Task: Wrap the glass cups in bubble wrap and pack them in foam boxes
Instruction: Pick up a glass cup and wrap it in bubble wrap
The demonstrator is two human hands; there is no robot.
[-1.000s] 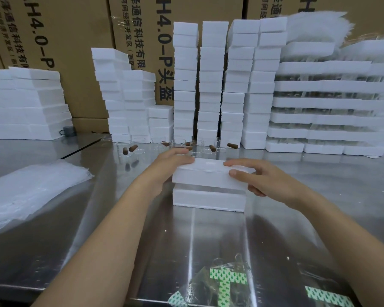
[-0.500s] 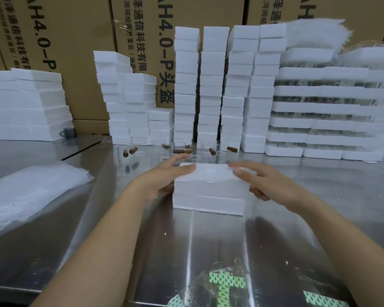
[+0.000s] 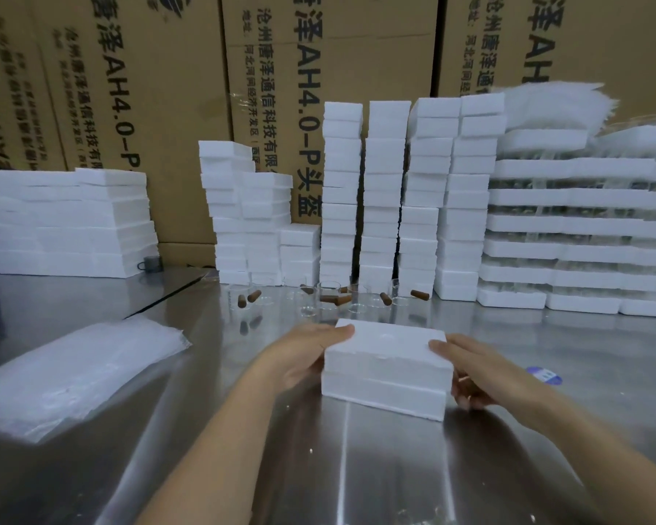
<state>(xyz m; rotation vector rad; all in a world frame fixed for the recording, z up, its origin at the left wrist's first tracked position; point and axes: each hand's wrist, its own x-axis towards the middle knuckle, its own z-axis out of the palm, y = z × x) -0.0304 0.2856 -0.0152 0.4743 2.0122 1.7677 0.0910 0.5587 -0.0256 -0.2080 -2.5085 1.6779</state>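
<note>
Your left hand (image 3: 303, 354) and right hand (image 3: 481, 373) clamp the two ends of the closed foam box (image 3: 387, 369), thumbs on its lid, on the table (image 3: 356, 467) before you. I judge this box finished. To its left lies the bubble wrap (image 3: 72, 373); beyond, bare glass cups (image 3: 328, 293) wait unwrapped, before stacked foam boxes (image 3: 379, 191).

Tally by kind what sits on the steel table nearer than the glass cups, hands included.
White foam box halves, stacked: 2
Hands gripping them (left hand, right hand): 2
Pile of clear bubble-wrap sheets: 1
Small round blue-and-white object: 1
Total: 6
</note>
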